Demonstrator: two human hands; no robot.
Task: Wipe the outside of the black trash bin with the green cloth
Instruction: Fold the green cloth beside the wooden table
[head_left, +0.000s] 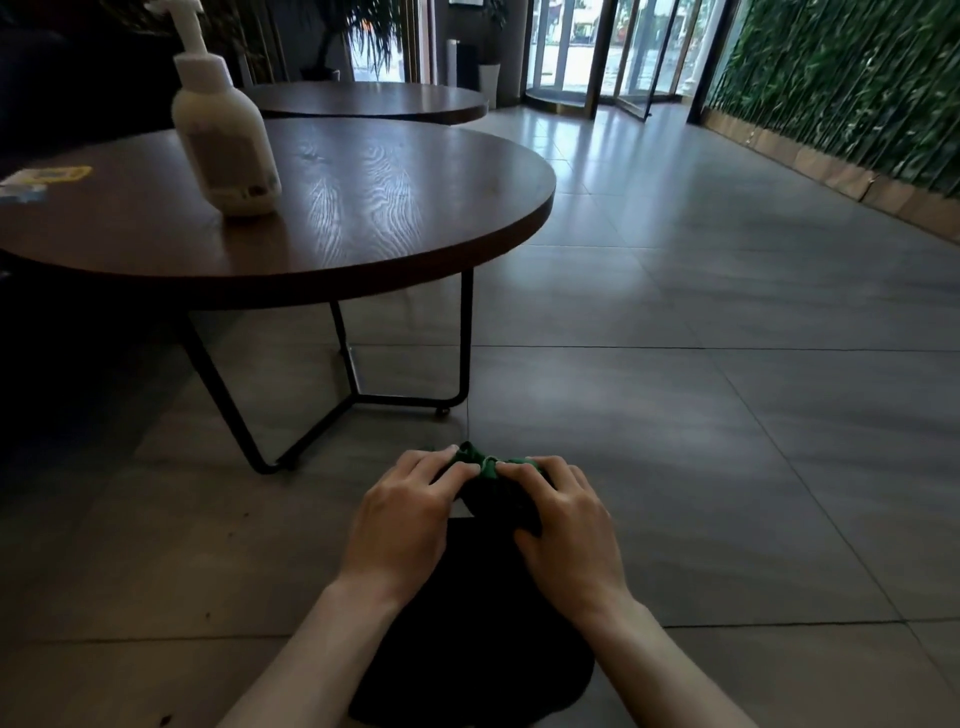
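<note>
The black trash bin (467, 623) lies on the grey tiled floor at the bottom centre, seen end-on between my forearms. A bunched green cloth (480, 462) sits at the bin's far end. My left hand (402, 514) grips the cloth from the left. From the right, my right hand (563, 525) grips it too, fingertips almost meeting over it. Much of the cloth is hidden under my fingers and looks dark in the shadow.
A round dark wooden table (389, 234) on black metal legs stands just ahead to the left, with a white pump bottle (223, 135) on it. A second round table (363, 101) is behind. A green plant wall (841, 88) runs along the right; glass doors (587, 52) are far ahead.
</note>
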